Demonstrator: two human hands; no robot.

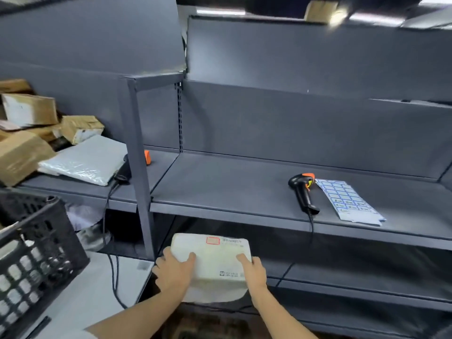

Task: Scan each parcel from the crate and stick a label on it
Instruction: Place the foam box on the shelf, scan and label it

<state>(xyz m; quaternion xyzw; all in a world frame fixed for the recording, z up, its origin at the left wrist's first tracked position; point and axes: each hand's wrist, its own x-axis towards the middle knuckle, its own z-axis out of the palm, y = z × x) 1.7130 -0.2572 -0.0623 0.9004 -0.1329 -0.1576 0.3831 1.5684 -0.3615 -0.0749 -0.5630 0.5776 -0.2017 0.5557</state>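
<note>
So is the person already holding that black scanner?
No, the scanner lies on the shelf beside the label sheet, while the left hand and right hand both grip the white parcel.

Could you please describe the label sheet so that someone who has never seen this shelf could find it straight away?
Look at the wide grey shelf at the middle level, right of the upright post. Towards its right end lies a black barcode scanner with an orange top. The label sheet lies flat just right of it, the only pale sheet there, printed with a grid of blue-edged stickers.

Matt grey metal shelf [220,192] — glossy white plastic parcel [215,260]
</note>
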